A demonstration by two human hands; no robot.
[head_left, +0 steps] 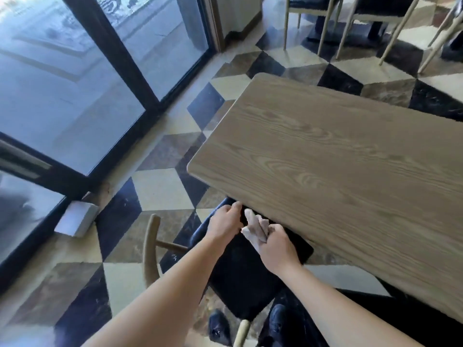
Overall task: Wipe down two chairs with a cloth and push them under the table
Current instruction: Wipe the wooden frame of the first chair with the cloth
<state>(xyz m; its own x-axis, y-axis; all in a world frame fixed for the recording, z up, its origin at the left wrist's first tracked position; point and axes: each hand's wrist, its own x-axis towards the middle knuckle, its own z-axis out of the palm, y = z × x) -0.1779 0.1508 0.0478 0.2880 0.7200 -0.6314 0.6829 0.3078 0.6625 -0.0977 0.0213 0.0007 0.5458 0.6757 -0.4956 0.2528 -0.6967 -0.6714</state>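
Note:
A chair with a black seat [240, 279] and a pale wooden backrest [150, 246] stands at the near edge of the wooden table [338, 176], its seat partly under the tabletop. My right hand [278, 249] is shut on a crumpled pale cloth [255, 227] over the seat. My left hand [225, 220] rests beside it, fingers curled at the seat's far edge just below the table edge; whether it grips the seat or the cloth I cannot tell.
Dark-framed glass doors [75, 83] run along the left. A small white box [76, 217] lies on the checkered floor by the door frame. More pale-legged chairs [325, 21] stand at the back. My dark shoes [275, 324] show beneath the seat.

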